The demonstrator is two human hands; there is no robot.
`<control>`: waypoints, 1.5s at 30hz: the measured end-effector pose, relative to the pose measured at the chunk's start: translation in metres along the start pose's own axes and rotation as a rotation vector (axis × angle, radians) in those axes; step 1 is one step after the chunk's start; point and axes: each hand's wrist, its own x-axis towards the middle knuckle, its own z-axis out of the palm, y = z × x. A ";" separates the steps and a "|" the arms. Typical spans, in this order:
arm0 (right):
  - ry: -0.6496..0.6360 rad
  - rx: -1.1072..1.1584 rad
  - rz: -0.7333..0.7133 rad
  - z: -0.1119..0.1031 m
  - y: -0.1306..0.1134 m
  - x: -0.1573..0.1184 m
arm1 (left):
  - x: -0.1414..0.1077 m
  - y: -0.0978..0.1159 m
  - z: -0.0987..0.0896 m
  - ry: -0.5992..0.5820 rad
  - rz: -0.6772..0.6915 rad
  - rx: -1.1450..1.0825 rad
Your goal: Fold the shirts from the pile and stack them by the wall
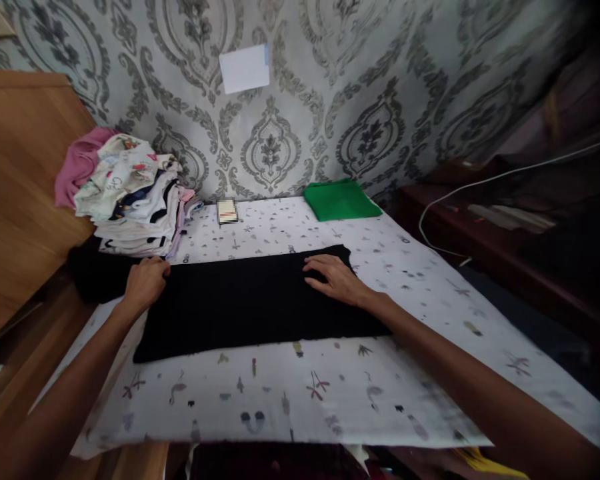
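Observation:
A black folded cloth (240,300), possibly a garment, lies flat in a long rectangle across the patterned white sheet (260,393). At its upper left corner my left hand (146,287) is closed, with curled fingers on the fabric's edge. My right hand (334,279) rests palm down near the right end, fingers apart and slightly bent on the fabric. Just left of my left hand is another dark cloth bundle (97,273), partly hidden by that hand.
A tall pile of folded clothes (135,193) stands at the back left beside a wooden panel (25,180). Along the wall lie a small framed card (227,211) and a green folded cloth (341,200). A white cable (430,207) hangs at the right.

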 end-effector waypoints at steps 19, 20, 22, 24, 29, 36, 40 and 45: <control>-0.084 -0.171 0.348 0.005 0.023 0.005 | 0.003 0.034 0.038 -0.144 0.094 -0.312; -0.082 -0.151 0.361 0.002 0.019 0.000 | -0.003 0.035 0.033 -0.139 0.090 -0.331; -0.032 -0.138 0.338 -0.002 0.006 -0.014 | -0.023 0.041 0.024 -0.114 0.115 -0.343; 0.018 -0.155 0.265 -0.002 -0.009 -0.034 | -0.048 0.047 0.021 -0.111 0.175 -0.332; 0.048 -0.252 0.181 0.009 -0.030 -0.075 | -0.090 0.059 0.029 -0.108 0.243 -0.265; 0.202 -0.212 0.166 0.010 -0.031 -0.075 | -0.079 0.029 0.028 -0.041 0.215 -0.415; 0.222 -0.025 0.016 0.020 -0.100 -0.038 | -0.036 -0.012 0.020 0.066 0.047 -0.544; -0.172 0.123 -0.370 0.058 -0.231 0.030 | 0.026 -0.029 0.028 -0.061 -0.032 -0.483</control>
